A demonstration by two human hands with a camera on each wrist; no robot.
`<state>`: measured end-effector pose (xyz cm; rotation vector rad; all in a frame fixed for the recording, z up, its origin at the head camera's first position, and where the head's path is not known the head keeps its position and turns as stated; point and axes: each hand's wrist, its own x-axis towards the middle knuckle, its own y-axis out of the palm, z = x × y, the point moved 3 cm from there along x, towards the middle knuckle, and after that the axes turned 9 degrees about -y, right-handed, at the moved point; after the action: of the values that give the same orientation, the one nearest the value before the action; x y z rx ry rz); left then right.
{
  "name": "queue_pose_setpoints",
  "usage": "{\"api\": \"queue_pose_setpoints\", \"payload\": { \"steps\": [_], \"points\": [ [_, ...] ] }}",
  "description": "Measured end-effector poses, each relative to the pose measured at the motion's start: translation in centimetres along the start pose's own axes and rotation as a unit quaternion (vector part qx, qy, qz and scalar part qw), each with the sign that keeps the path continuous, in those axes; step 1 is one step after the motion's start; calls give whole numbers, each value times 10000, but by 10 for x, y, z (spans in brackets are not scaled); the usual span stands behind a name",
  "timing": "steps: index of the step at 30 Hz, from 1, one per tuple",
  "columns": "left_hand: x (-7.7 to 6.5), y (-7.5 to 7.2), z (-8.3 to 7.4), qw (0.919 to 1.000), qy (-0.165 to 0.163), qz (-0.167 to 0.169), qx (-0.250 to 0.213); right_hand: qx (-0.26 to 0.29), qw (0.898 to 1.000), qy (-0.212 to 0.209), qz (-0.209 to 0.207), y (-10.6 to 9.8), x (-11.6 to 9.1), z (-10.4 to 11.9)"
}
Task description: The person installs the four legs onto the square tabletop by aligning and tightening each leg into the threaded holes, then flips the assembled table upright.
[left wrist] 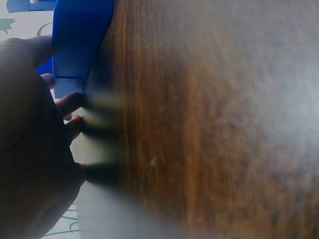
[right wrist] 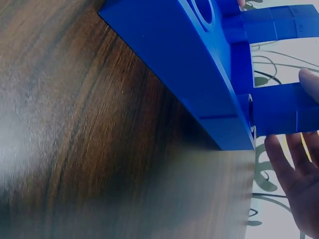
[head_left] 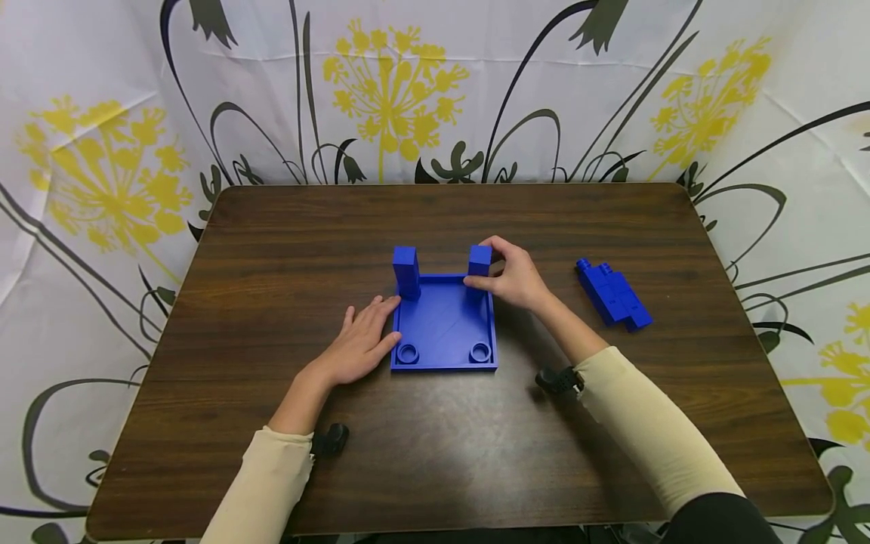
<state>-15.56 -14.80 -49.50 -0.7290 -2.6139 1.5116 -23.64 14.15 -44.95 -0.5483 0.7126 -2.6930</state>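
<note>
A square blue plastic tray-like base (head_left: 445,329) with a low rim lies on the table. Round sockets show in its two near corners, the left socket (head_left: 408,353) and the right socket (head_left: 479,352). At the far left corner a square blue post (head_left: 406,272) stands upright. My right hand (head_left: 514,278) pinches a second blue post (head_left: 479,261) at the far right corner, thumb in front and fingers behind; in the right wrist view its lower end meets the corner socket. My left hand (head_left: 360,344) lies with fairly straight fingers against the base's left wall, thumb and index touching it.
On the right of the brown wooden table (head_left: 285,249) lies a group of blue blocks (head_left: 614,295) side by side, some with round pegs at the far end. A white cloth (head_left: 421,98) with flower prints hangs behind the table and along its sides.
</note>
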Motion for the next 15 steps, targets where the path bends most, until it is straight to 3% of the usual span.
{"api": "queue_pose_setpoints", "payload": {
  "steps": [8,15],
  "points": [
    [0,0,0,10000,10,-10,-11,-72,9997,204,67,1,1,4],
    [0,0,0,10000,-6,13,-3,320,9977,56,597,-1,0,2]
  ]
}}
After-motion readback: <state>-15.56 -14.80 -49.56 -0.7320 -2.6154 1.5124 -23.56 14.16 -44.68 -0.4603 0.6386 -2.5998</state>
